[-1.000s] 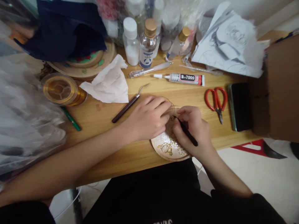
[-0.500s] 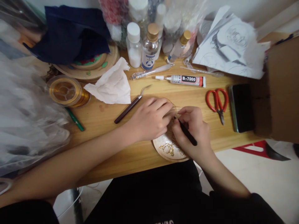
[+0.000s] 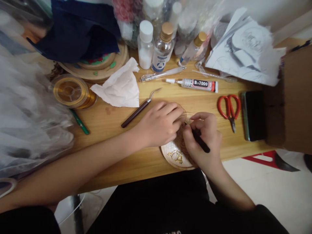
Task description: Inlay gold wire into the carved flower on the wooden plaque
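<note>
A round pale disc (image 3: 170,152) with gold wire outlines lies at the table's front edge, partly hidden under both hands. My left hand (image 3: 163,125) rests over its upper left part, fingers curled together at a thin gold wire (image 3: 184,110) that arcs up beside the fingertips. In my right hand (image 3: 206,138) is a black-handled tool (image 3: 201,141), pinched between thumb and fingers, its tip pointing up and left at the disc close to my left fingertips. A dark-handled tool with a bent metal tip (image 3: 136,113) lies just above my left wrist.
Red-handled pliers (image 3: 229,110) and a phone (image 3: 254,115) lie to the right, beside a cardboard box (image 3: 298,100). Behind are a glue tube (image 3: 200,84), a pen (image 3: 162,74) and bottles (image 3: 161,48). On the left are crumpled tissue (image 3: 120,86), a wire spool (image 3: 73,91) and plastic wrapping (image 3: 31,120).
The whole view has shifted slightly, moving the table items a little to the right. Both hands keep nearly the same pose over the disc, the right one still holding the black tool.
</note>
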Action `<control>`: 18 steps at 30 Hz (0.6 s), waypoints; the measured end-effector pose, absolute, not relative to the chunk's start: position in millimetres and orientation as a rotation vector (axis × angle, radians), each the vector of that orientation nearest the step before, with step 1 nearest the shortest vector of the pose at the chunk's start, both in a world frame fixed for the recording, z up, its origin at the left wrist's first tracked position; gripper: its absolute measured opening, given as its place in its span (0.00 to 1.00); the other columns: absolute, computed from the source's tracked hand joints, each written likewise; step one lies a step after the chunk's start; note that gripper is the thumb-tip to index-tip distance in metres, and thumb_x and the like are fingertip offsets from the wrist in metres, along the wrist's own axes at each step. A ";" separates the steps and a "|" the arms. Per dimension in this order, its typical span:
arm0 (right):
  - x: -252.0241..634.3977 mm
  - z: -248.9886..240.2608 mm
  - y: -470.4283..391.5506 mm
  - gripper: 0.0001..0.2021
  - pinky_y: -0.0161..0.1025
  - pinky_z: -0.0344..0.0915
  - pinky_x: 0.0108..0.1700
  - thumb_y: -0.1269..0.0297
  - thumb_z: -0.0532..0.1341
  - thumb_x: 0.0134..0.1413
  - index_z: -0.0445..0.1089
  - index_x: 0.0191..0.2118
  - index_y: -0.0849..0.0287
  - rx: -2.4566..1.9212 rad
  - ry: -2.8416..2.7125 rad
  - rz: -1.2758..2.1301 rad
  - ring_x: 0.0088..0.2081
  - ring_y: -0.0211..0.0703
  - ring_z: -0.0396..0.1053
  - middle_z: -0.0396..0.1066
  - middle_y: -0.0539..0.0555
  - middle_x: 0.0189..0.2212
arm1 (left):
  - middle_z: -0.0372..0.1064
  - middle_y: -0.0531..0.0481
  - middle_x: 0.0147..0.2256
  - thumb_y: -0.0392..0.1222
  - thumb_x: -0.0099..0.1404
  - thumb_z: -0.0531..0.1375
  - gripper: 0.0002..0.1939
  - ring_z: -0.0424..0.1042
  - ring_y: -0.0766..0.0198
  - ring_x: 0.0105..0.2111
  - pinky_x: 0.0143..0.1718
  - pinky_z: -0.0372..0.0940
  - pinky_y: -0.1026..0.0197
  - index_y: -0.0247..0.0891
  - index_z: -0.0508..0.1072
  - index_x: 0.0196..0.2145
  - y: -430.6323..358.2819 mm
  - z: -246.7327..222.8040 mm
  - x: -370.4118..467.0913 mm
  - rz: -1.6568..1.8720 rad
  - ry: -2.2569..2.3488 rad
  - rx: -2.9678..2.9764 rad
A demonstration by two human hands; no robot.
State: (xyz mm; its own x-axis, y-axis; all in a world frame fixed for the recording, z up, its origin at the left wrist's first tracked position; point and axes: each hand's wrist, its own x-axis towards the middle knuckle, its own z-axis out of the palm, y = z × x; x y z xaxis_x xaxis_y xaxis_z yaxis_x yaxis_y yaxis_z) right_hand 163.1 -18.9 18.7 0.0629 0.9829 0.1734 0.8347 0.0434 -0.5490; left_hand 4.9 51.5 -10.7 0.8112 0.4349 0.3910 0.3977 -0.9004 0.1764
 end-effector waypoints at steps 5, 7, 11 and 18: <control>160.5 18.4 -18.8 0.10 0.33 0.57 0.23 0.69 0.57 0.53 0.57 0.40 0.54 -1.862 -1.754 0.370 0.20 0.35 0.65 0.62 0.40 0.19 | 0.73 0.41 0.46 0.40 0.66 0.55 0.12 0.67 0.52 0.47 0.44 0.59 0.53 0.33 0.75 0.40 51.2 -10.7 5.1 0.669 0.671 2.904; 159.9 18.7 -18.3 0.09 0.33 0.57 0.23 0.69 0.57 0.53 0.57 0.40 0.54 -1.863 -1.753 0.366 0.20 0.35 0.65 0.62 0.40 0.19 | 0.73 0.41 0.46 0.40 0.66 0.55 0.12 0.67 0.52 0.47 0.44 0.59 0.53 0.33 0.75 0.41 51.2 -10.5 5.0 0.666 0.674 2.903; 159.4 19.7 -17.8 0.10 0.33 0.57 0.23 0.69 0.57 0.53 0.57 0.40 0.54 -1.858 -1.784 0.363 0.20 0.35 0.64 0.60 0.40 0.19 | 0.72 0.41 0.46 0.40 0.66 0.55 0.12 0.67 0.52 0.47 0.44 0.59 0.53 0.33 0.75 0.42 51.6 -11.2 5.0 0.663 0.666 2.902; 160.9 21.5 -16.1 0.10 0.33 0.57 0.24 0.69 0.57 0.54 0.57 0.41 0.54 -1.842 -1.839 0.382 0.20 0.35 0.64 0.62 0.41 0.20 | 0.73 0.41 0.45 0.41 0.67 0.55 0.12 0.67 0.52 0.47 0.44 0.60 0.52 0.33 0.75 0.42 51.6 -11.4 5.5 0.664 0.670 2.885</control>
